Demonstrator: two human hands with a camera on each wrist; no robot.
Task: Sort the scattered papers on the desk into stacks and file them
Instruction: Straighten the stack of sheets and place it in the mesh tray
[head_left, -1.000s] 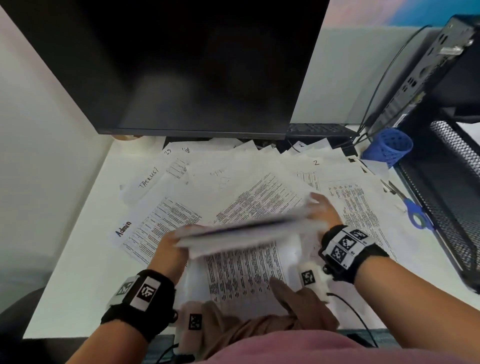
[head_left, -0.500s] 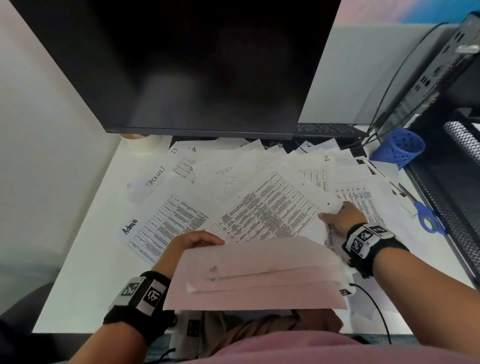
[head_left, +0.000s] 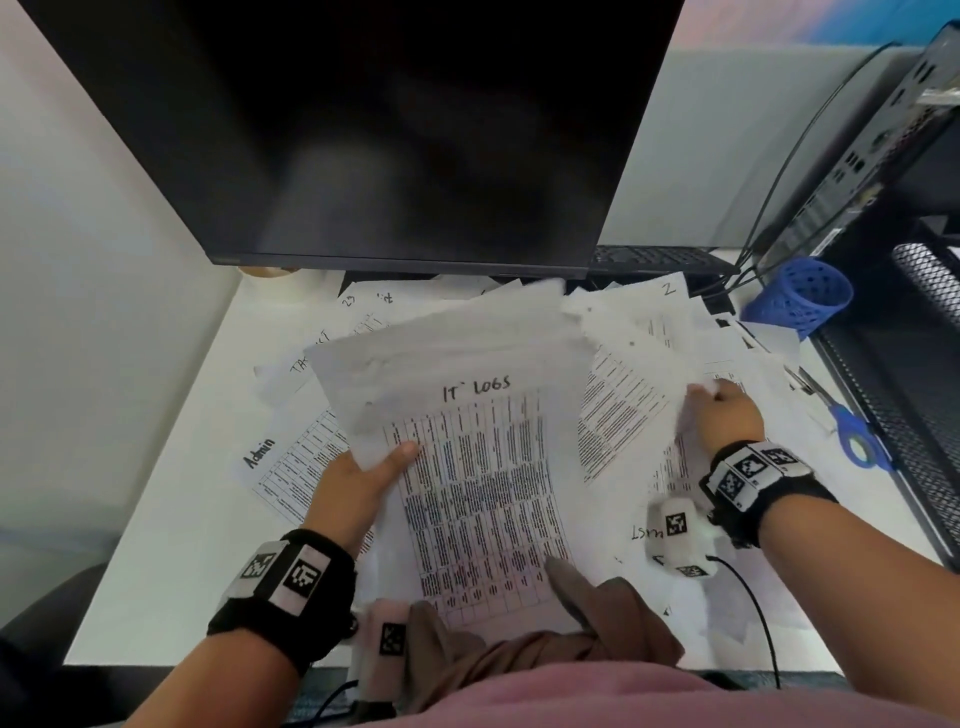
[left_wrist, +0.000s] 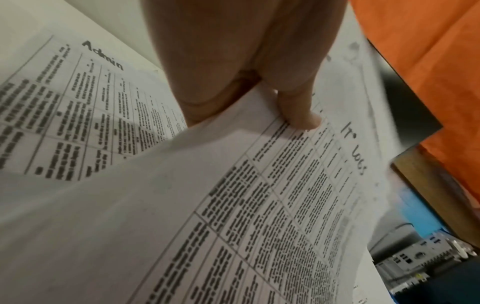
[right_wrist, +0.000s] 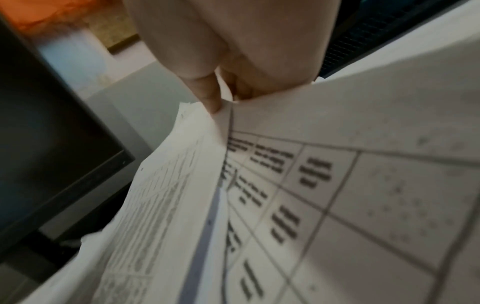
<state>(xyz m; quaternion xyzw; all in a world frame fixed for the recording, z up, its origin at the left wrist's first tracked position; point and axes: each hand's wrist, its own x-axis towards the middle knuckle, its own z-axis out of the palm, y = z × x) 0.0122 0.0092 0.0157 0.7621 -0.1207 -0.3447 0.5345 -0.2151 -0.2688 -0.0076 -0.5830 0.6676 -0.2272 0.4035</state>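
Each hand (head_left: 363, 480) pinching papers (head_left: 467, 467)

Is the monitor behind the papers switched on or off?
It looks off, or at least dark: the monitor screen is fully black and shows only faint reflections. No power light is visible, so standby cannot be excluded.

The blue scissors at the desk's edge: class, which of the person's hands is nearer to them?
Right. The right hand grips papers just beside the blue scissors, which lie untouched. The left hand holds the IT LOGS sheet far across the desk.
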